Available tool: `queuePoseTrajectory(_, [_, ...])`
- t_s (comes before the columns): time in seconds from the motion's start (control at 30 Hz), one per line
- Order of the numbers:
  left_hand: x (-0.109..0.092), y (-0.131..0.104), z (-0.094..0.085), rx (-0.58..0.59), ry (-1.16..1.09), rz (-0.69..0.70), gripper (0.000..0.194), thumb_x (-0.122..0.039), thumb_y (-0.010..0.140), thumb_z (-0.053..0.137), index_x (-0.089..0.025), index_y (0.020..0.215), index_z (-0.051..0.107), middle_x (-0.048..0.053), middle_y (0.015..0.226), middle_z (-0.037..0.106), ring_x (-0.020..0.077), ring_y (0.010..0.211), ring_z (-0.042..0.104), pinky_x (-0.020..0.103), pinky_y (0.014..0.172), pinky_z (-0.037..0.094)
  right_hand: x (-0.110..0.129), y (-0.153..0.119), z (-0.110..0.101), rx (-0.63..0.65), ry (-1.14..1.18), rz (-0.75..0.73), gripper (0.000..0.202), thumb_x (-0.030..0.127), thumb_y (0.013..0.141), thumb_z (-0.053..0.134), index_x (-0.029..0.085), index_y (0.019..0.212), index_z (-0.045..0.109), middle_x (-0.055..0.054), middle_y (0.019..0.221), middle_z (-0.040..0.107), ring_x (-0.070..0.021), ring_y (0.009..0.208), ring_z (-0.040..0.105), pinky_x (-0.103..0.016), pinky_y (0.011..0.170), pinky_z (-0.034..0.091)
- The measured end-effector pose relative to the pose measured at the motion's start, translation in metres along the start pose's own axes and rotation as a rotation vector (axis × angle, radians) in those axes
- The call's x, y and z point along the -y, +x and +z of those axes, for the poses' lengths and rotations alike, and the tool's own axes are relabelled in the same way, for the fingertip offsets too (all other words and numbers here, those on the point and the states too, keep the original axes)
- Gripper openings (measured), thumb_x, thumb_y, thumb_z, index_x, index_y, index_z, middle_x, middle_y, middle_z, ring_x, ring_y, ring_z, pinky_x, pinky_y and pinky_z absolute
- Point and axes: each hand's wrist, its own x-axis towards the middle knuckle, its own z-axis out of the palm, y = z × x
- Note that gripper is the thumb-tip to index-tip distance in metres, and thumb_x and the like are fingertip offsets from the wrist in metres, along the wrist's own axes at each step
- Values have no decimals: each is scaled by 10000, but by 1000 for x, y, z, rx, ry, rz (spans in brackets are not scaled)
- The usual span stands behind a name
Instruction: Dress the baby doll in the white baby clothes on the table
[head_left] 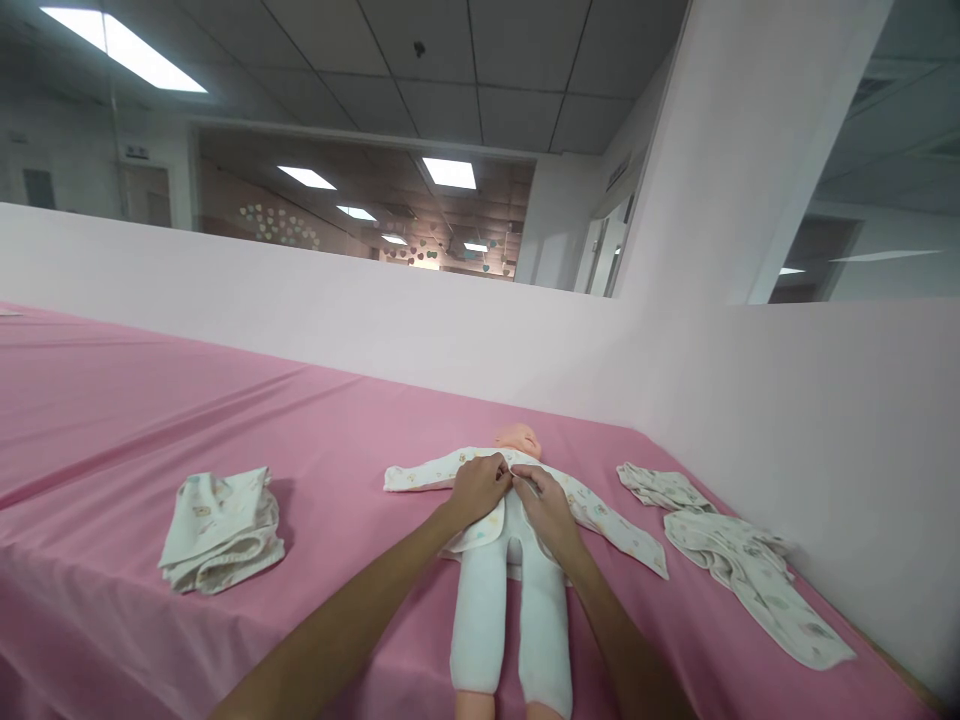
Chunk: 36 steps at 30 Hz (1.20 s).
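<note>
A baby doll lies on its back, head away from me, in white leggings. Its printed white baby shirt has both sleeves spread to the sides, and the front hangs partly open over the belly. My left hand pinches the shirt's front edge just below the doll's neck. Close beside it, almost touching, my right hand has its fingers closed at the other front edge. The fastening between the fingertips is too small to make out.
A folded printed cloth lies to the left on the pink sheet. Crumpled printed baby clothes lie at the right, near the white wall. Behind the bed runs a low wall with windows above.
</note>
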Motion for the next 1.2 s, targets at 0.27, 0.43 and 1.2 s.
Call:
queuePoseTrajectory(0.27, [0,-1,-1,7,-40,10,183,-235,909,479,-212,942,658,42,946,725,212,891,655,286,770,438,-7,1,1,15,-20,-59,248,318,855,532,240,1005,714,-55,1102,713,-230,1075,632,-398,992,457])
queuePoseTrajectory(0.43, [-1,-2,-1,15,-44,0,188,-231,907,473,-211,950,654,42,939,722,215,890,651,288,768,438,-7,1,1,15,-25,-73,263,325,859,537,234,1028,717,-65,1111,712,-234,1090,624,-402,999,455])
queuePoseTrajectory(1.2, [-4,-4,-1,18,8,-17,189,-228,923,458,-216,993,634,45,944,711,222,907,648,288,757,415,1,0,-1,4,-45,-77,218,335,854,516,232,913,700,-56,1028,716,-231,1000,642,-378,934,472])
